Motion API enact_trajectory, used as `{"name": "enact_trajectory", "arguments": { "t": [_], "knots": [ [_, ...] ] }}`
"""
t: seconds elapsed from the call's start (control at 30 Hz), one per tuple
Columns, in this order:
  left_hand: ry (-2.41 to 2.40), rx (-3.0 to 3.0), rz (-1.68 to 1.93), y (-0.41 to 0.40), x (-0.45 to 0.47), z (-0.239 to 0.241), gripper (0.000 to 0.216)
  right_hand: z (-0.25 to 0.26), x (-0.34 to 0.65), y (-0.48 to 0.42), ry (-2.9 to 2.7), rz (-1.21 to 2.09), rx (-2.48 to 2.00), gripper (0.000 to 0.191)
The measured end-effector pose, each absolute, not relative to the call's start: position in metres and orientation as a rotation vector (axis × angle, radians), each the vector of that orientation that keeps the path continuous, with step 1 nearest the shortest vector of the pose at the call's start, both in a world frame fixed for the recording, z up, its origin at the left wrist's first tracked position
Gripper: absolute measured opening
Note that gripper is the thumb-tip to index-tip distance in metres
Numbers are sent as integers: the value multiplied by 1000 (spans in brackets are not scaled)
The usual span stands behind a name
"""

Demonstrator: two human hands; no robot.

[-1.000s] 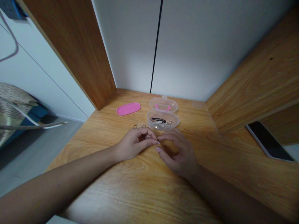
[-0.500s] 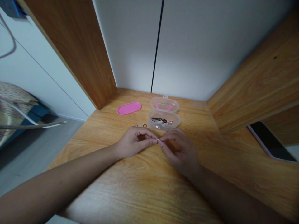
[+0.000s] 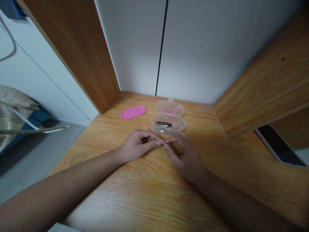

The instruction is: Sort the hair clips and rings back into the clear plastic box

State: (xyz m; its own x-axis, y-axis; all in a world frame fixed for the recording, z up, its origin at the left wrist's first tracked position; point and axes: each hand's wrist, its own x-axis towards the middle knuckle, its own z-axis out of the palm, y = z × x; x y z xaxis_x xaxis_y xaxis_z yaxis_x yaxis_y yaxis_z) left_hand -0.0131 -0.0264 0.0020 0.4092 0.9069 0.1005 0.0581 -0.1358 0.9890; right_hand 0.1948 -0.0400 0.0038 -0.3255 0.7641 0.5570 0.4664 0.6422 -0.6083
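My left hand (image 3: 137,146) and my right hand (image 3: 184,153) meet over the wooden table, both closed in a pinch. Between their fingertips is a small pale pinkish band (image 3: 161,141), perhaps a hair tie; the fingers hide much of it. Just behind my left hand lie several small thin elastic bands (image 3: 149,130), partly covered by the hand. Beyond my right hand stands a clear oval plastic case (image 3: 156,129) with its lid (image 3: 159,104) folded back. Dark and metallic hair clips (image 3: 165,124) appear to lie in it.
A pink oval tray or lid (image 3: 133,112) lies at the back left of the wooden table (image 3: 145,196). On the right rests a phone (image 3: 277,145) with a dark screen. White panels (image 3: 137,48) close off the back, with wooden boards at both sides.
Both hands have shifted slightly up and to the left, the pinched band with them. A little more of the band shows between the fingertips. The case and pink piece stay put.
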Motion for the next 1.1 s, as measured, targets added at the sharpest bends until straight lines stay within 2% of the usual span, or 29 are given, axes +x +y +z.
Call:
{"name": "enact_trajectory", "arguments": {
  "t": [0.53, 1.1],
  "knots": [
    [915, 1354, 996, -21, -12, -1, 33, 6, 196, -43, -1813, 451, -1021, 6],
    [923, 1424, 979, -20, -13, 2, 32, 8, 196, -42, -1771, 513, -1055, 12]
  ]
}}
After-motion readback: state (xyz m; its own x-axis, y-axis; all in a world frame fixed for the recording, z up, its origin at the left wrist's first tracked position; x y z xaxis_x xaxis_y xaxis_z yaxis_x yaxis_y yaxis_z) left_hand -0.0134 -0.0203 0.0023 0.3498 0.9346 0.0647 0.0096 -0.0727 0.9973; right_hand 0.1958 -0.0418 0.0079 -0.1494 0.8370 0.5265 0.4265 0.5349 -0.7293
